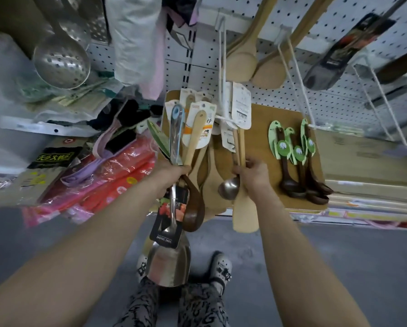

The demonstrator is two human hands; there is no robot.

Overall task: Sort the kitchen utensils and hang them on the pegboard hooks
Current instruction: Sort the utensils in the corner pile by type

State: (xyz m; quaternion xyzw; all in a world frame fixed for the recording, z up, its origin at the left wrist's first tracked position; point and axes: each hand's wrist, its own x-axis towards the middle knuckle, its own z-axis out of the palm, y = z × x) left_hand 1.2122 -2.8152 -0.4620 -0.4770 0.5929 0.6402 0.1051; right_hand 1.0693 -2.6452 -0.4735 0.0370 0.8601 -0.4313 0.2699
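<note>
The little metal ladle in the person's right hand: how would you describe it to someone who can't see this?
Find the white pegboard, then the brown board against its lower part. In front of that, the right hand grips two wooden handles. The ladle is the one ending in a round, shiny steel bowl, left of the flat pale wooden spatula.
</note>
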